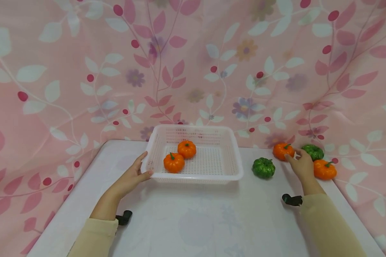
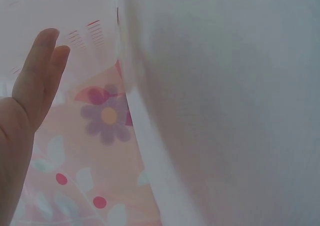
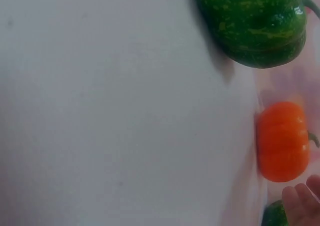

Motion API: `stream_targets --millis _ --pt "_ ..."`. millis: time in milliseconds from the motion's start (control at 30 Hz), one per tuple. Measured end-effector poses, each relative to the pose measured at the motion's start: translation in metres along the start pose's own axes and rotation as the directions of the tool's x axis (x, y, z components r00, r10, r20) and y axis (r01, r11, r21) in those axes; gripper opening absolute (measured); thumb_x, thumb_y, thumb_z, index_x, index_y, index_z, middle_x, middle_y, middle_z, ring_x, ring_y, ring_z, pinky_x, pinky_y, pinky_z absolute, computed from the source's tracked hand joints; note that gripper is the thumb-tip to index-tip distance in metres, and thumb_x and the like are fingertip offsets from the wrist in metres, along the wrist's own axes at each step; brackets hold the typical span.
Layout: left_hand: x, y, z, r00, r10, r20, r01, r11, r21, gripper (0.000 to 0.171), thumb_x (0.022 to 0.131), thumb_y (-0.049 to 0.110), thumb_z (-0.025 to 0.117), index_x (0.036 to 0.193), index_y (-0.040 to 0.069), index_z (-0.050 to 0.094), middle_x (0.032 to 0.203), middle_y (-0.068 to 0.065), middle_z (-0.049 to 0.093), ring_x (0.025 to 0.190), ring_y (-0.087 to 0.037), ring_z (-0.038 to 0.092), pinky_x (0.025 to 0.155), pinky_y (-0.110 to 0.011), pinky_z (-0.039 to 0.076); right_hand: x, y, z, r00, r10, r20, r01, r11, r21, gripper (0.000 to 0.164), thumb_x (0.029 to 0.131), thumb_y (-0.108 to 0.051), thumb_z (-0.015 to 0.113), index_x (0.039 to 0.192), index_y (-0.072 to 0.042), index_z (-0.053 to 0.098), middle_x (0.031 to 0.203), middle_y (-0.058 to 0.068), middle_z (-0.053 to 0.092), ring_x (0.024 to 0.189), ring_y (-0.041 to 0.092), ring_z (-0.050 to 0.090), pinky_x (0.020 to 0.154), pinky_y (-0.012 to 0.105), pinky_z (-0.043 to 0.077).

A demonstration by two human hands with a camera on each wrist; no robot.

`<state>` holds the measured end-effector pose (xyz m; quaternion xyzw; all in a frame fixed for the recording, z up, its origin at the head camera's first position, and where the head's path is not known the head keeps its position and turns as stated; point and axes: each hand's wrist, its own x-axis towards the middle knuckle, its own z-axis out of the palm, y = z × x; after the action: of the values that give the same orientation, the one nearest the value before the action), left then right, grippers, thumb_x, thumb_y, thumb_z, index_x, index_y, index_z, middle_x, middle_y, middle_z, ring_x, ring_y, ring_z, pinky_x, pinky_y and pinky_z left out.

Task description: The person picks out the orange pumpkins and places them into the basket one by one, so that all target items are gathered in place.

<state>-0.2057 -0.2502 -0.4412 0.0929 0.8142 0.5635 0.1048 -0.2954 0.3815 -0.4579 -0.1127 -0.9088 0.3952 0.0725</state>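
Note:
My left hand (image 1: 130, 182) touches the left end of a white plastic basket (image 1: 193, 176), its thumb at the front corner. In the left wrist view its straight fingers (image 2: 42, 65) lie along the basket's side. Two small orange pumpkins (image 1: 174, 163) sit inside the basket, toward the left. At the right, my right hand (image 1: 302, 166) reaches beside an orange pumpkin (image 1: 283, 152), the thumb overlapping it in the head view. The right wrist view has the fingertips (image 3: 300, 198) just beyond this pumpkin (image 3: 283, 142), with a gap between.
A green pumpkin (image 1: 263, 168) stands between the basket and the right hand. Behind and beside that hand are another green pumpkin (image 1: 313, 152) and an orange one (image 1: 325, 170). The white-covered table (image 1: 193, 217) meets a pink floral curtain (image 1: 193, 71) at its back edge.

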Motion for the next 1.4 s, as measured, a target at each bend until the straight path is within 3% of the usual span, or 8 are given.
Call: stream_targets --millis 333,700,900,1400 --pt "0.001 0.0 0.0 1.0 0.013 0.025 -0.011 0.996 -0.084 0.089 0.1 0.02 0.064 0.162 0.022 0.001 0.154 -0.027 0.029 0.126 -0.035 0.048 0.107 -0.048 0.042 0.013 0.005 0.002 0.999 0.043 0.019 -0.043 0.999 0.02 0.074 0.102 -0.041 0.052 0.154 0.006 0.026 0.153 0.036 0.027 0.135 0.053 0.034 0.106 0.063 0.036" --pt "0.0 0.001 0.0 0.999 0.0 0.037 0.004 0.995 -0.101 0.088 0.1 0.019 0.063 0.162 0.022 0.0 0.161 -0.028 0.014 0.136 -0.039 0.039 0.108 -0.05 0.04 0.027 0.013 0.005 0.99 0.08 0.112 -0.088 0.994 0.07 0.091 0.098 -0.053 0.053 0.158 0.001 0.012 0.159 0.034 0.014 0.139 0.055 0.024 0.11 0.064 0.029" --pt "0.0 0.003 0.0 0.999 -0.009 0.032 0.012 0.995 -0.098 0.089 0.099 0.02 0.064 0.162 0.024 0.001 0.158 -0.027 0.022 0.13 -0.037 0.045 0.107 -0.049 0.042 0.031 0.015 0.005 0.985 0.103 0.138 -0.117 0.988 0.098 0.096 0.096 -0.056 0.056 0.159 -0.002 0.009 0.161 0.032 0.01 0.142 0.054 0.018 0.112 0.065 0.024" --pt "0.0 0.003 -0.001 0.999 -0.008 0.035 0.012 0.994 -0.112 0.09 0.098 0.019 0.065 0.162 0.023 0.002 0.155 -0.026 0.03 0.126 -0.035 0.047 0.105 -0.042 0.046 0.034 0.017 0.001 0.984 0.094 0.152 -0.104 0.993 0.06 0.093 0.096 -0.052 0.06 0.158 0.0 0.015 0.159 0.033 0.015 0.141 0.055 0.019 0.112 0.065 0.025"
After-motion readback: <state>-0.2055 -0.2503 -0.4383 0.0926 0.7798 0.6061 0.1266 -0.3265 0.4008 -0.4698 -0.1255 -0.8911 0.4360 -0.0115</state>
